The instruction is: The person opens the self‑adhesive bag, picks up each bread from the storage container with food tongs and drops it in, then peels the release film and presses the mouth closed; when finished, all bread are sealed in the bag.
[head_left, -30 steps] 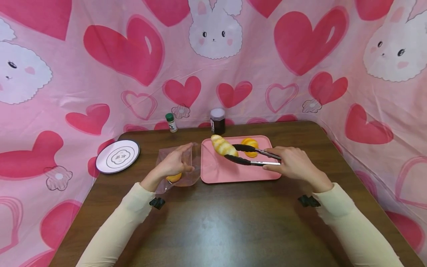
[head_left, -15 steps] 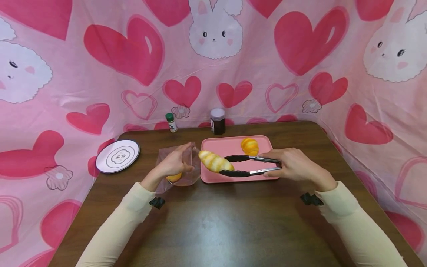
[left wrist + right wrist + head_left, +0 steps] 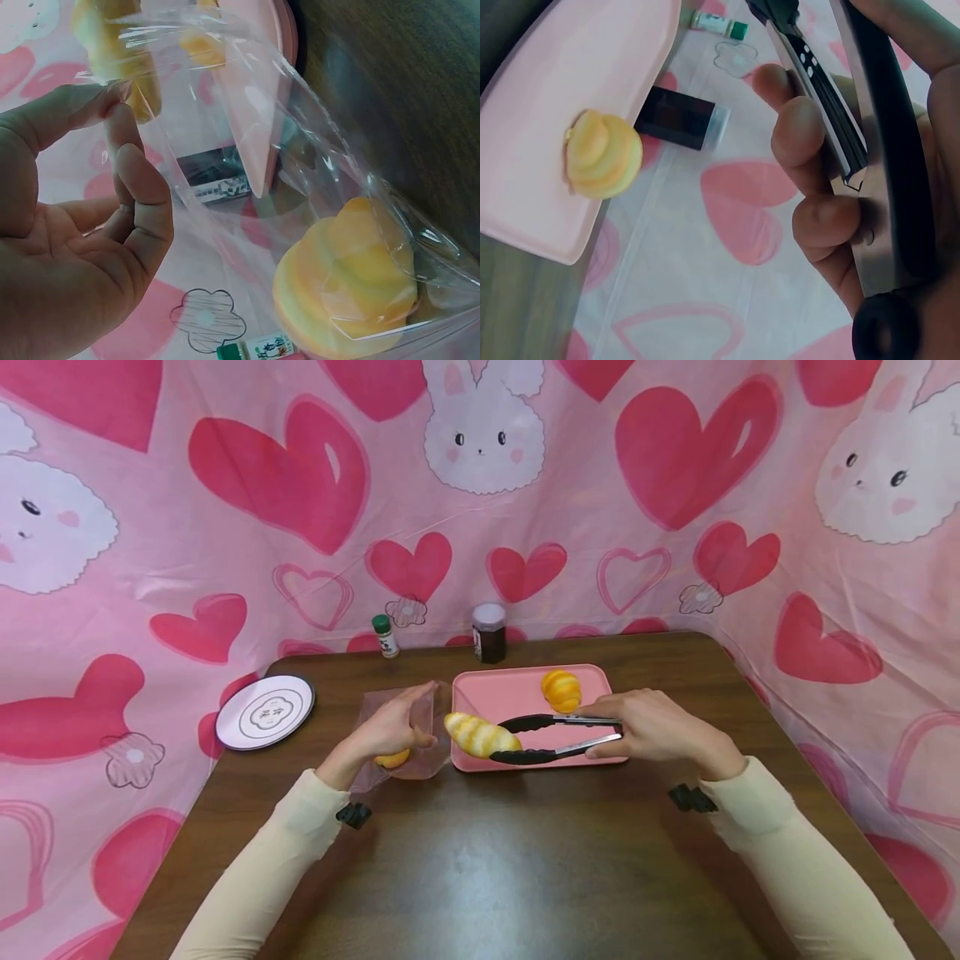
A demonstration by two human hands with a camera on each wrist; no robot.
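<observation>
My left hand (image 3: 386, 728) pinches the upper edge of a clear plastic bag (image 3: 300, 180) between thumb and fingertips, holding its mouth apart. Inside the bag lies a yellow croissant (image 3: 345, 285), mostly hidden by the hand in the head view. My right hand (image 3: 660, 731) grips black-tipped metal tongs (image 3: 536, 756), their handles also showing in the right wrist view. Between the tong tips is a long, pale-yellow striped bread roll (image 3: 478, 737), over the tray's left part with its far end toward the bag's mouth. Another croissant (image 3: 561, 691) rests on the pink tray (image 3: 510, 685).
Behind the tray stands a dark jar (image 3: 490, 635) with a pale lid. A green-capped shaker bottle (image 3: 386, 637) is left of it, near the cloth backdrop. At the table's left edge lies a white plate (image 3: 265, 712) with a printed emblem.
The right hand has brought the tongs and bread roll left and toward the person, from over the tray's middle to beside the bag's mouth. The left hand has stayed put.
</observation>
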